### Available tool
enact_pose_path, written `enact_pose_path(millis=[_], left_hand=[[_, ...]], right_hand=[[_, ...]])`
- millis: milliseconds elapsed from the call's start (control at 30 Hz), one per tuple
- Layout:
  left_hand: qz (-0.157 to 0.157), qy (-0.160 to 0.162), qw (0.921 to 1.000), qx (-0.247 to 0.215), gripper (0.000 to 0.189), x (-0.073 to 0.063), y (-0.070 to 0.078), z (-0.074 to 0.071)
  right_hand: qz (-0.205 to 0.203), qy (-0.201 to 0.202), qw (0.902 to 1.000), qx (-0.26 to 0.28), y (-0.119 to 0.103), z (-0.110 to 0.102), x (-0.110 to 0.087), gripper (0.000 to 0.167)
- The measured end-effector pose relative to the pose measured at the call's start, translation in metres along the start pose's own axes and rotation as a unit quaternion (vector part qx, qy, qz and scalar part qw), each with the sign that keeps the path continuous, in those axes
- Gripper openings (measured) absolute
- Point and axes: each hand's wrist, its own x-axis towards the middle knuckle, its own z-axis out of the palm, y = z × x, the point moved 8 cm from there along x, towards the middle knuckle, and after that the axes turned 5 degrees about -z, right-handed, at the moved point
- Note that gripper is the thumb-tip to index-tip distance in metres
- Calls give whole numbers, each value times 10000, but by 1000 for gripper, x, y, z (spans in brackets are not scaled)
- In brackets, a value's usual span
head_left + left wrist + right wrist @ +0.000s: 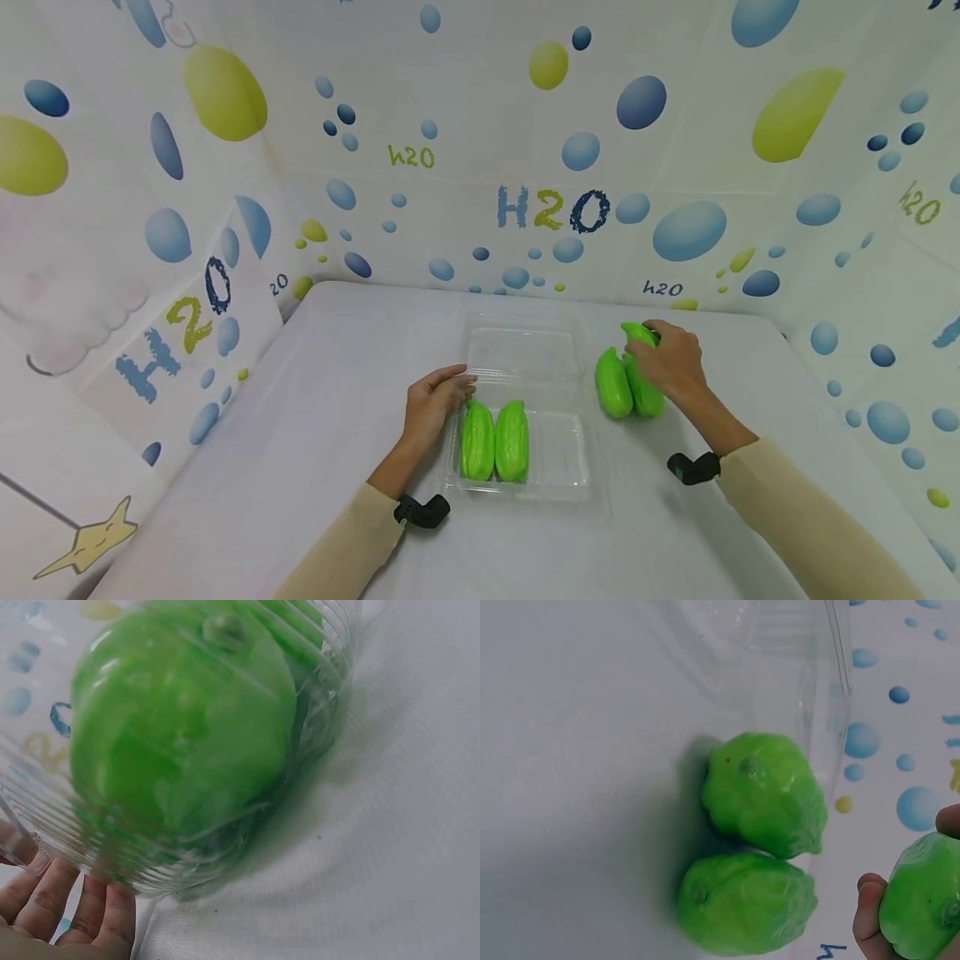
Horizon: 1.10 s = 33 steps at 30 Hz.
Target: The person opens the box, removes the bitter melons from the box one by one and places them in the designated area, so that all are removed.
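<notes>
A clear box (558,446) is lying on the bench (322,450) with its lid (522,350) swung fully back on the far side. Two green fruits (512,446) are sitting side by side in the box, filling its left half, their narrow ends pointing towards the lid; the right half is holding nothing, and neither is the lid.

The left hand (437,406) is reaching to the box's left side near the lid joint, its fingers (46,900) extending loosely and touching the clear wall.

To the right of the box, two loose fruits (615,387) are resting close together on the bench. Just above the far end of the right-hand one, the right hand (672,360) is grasping a fifth fruit (637,333), with fingers (868,919) curling round it; the right wrist view is showing it held apart from the loose pair.
</notes>
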Motion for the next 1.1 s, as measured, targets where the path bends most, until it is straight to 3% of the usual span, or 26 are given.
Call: enact_pose_path(millis=[567,1100], left_hand=[[2,-16,10000,13,32,1,0,-1],[46,-25,10000,29,33,0,0,-1]], right_hand=[[53,15,9999,-149,30,-5,5,56],[210,-11,9976,-666,62,0,6,54]])
